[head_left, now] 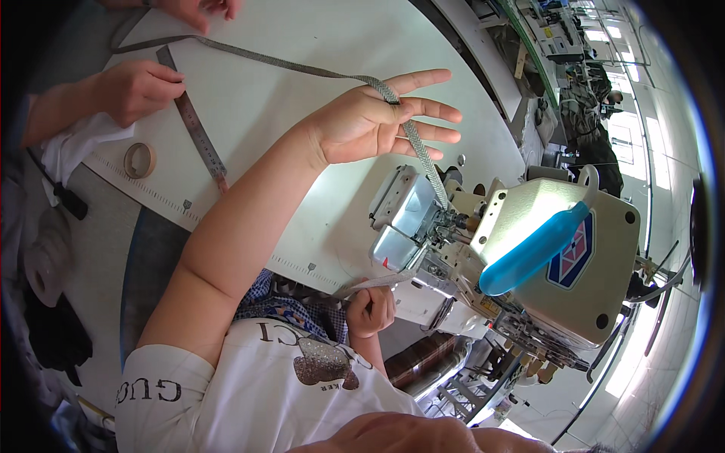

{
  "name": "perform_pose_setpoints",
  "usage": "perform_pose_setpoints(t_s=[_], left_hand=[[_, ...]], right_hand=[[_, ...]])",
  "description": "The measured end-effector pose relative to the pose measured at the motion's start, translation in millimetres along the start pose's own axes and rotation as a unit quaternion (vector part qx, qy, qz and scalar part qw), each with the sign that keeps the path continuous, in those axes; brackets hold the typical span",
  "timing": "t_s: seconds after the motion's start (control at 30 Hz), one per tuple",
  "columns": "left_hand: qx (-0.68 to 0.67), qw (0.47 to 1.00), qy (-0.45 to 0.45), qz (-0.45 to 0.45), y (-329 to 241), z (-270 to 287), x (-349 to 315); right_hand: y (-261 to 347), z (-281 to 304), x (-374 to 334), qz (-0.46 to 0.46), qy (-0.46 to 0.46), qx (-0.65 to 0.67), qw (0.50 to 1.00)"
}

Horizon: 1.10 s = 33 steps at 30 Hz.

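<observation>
A flat grey braided tape (pixel 279 62) crosses the white table and passes over my left hand (pixel 359 124). My left thumb presses on it while the other fingers stretch out toward the right. From there the tape runs down to the needle area of a cream sewing machine (pixel 521 219). On the near side of the machine, a lighter grey strip (pixel 385 280) leads to my right hand (pixel 370 311), whose curled fingers hold it close to the table edge. The stitching point itself is partly hidden by machine parts.
At the left another person's hand (pixel 143 90) touches a metal ruler (pixel 198 128); a further hand (pixel 200 10) shows at the top edge. A roll of tape (pixel 140 160) lies on the table (pixel 249 113). A blue curved piece (pixel 536 253) sits across the machine head.
</observation>
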State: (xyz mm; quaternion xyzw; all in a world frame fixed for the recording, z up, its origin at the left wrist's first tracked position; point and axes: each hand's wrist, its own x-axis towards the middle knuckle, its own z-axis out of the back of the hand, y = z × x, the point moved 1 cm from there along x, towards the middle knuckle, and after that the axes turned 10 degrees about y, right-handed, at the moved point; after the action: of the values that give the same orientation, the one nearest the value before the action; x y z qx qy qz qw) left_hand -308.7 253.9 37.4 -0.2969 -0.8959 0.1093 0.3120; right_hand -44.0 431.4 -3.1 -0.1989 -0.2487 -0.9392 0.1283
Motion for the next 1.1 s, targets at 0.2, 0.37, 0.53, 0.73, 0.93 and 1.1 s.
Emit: perform_pose_setpoints(t_s=[0.2, 0.37, 0.53, 0.73, 0.93, 1.1], left_hand=[[-0.013, 1.000, -0.001, -0.003, 0.5, 0.6, 0.6], [-0.012, 1.000, -0.004, -0.005, -0.9, -0.9, 0.3], [-0.034, 0.999, -0.001, -0.015, -1.4, -1.9, 0.8], [-0.024, 0.999, 0.013, -0.018, -1.2, -2.5, 1.8], [-0.015, 1.000, 0.021, -0.017, -5.4, -8.2, 0.8], [-0.021, 0.999, 0.037, -0.018, -7.0, -9.5, 1.1]], right_hand=[[0.2, -0.1, -0.8, -0.003, 0.003, -0.003, 1.000], [-0.5, -0.8, -0.6, 0.001, 0.006, -0.002, 1.000], [0.7, -0.2, -2.4, -0.013, 0.013, -0.008, 1.000], [1.6, 0.7, -5.2, -0.037, 0.018, -0.016, 0.999], [1.8, 0.2, -4.5, -0.035, 0.019, -0.023, 0.999], [1.6, 0.2, -5.3, -0.035, 0.019, -0.022, 0.999]])
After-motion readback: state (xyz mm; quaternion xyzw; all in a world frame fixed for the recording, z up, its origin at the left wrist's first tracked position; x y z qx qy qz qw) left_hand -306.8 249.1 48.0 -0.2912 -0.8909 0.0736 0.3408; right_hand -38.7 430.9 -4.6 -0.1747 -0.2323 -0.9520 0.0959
